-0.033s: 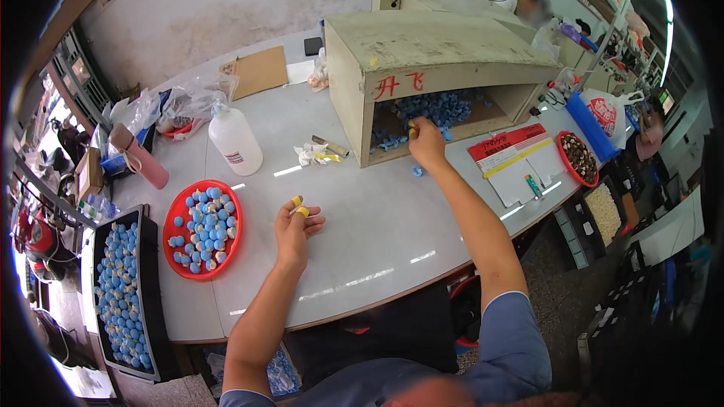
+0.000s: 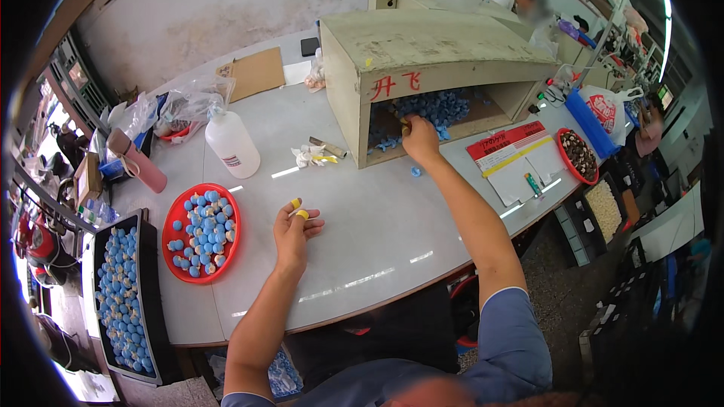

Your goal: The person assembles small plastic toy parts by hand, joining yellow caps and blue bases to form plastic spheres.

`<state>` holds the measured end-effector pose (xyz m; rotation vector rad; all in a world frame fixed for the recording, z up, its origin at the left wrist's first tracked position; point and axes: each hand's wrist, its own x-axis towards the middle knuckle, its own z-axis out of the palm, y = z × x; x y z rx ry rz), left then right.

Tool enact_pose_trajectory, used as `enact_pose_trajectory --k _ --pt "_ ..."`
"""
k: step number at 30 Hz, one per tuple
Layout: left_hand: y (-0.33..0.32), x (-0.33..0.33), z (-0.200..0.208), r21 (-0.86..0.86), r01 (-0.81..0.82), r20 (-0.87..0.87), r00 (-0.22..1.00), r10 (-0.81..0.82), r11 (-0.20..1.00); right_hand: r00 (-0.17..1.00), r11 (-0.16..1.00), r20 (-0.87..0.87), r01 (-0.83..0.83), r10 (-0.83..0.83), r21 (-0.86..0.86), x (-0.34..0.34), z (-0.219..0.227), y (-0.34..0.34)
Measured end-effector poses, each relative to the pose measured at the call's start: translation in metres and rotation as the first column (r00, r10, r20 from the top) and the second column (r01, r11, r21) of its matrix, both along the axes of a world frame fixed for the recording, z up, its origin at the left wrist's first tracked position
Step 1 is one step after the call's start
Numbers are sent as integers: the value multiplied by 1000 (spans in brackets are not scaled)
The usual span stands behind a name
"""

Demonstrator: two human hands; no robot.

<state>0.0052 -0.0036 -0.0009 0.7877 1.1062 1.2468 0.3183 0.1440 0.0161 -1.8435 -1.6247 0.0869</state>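
Note:
My right hand [image 2: 419,138] reaches into the mouth of a beige open-fronted box [image 2: 340,105]. Its fingers are curled at the near edge of a heap of small blue pieces [image 2: 443,108]; whatever they hold is hidden. Above the table, my left hand [image 2: 292,235] hovers with its fingers loosely apart, and nothing shows clearly between them. Yellow wraps cover fingertips on both hands. To its left is a red round tray [image 2: 168,250] of blue balls with pale patches [image 2: 204,226]. One loose blue piece [image 2: 415,171] lies below my right wrist.
Further left, a black bin [image 2: 151,294] holds many similar balls. A white plastic bottle [image 2: 232,147], a pink flask [image 2: 139,164] and crumpled tissue [image 2: 309,155] stand or lie behind. Right of the box are a red-and-white sheet [image 2: 513,158] and a red bowl of brown bits [image 2: 577,157].
The whole view has shifted very slightly. My right hand stays at the box mouth with a small turn of its fingers, and my left hand keeps its place.

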Motion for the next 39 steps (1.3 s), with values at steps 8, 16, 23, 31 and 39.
enact_pose_trajectory --k 8,16,23,31,39 --pt "-3 10 0 35 84 -143 987 -78 996 966 968 214 -92 143 -232 -16 -23 101" --pt "-5 6 2 47 89 -120 989 -83 995 984 985 164 -40 68 -168 -18 -10 74" --pt "-8 7 -4 142 282 -131 956 -264 949 217 717 -953 -697 210 -1 -19 15 -71" --pt "-20 16 2 255 645 -395 750 -531 720 269 415 -918 -900 292 -132 -74 13 -149" --pt "-19 9 9 107 499 -252 850 -462 860 373 802 -869 -596 324 43 -58 -6 -183"
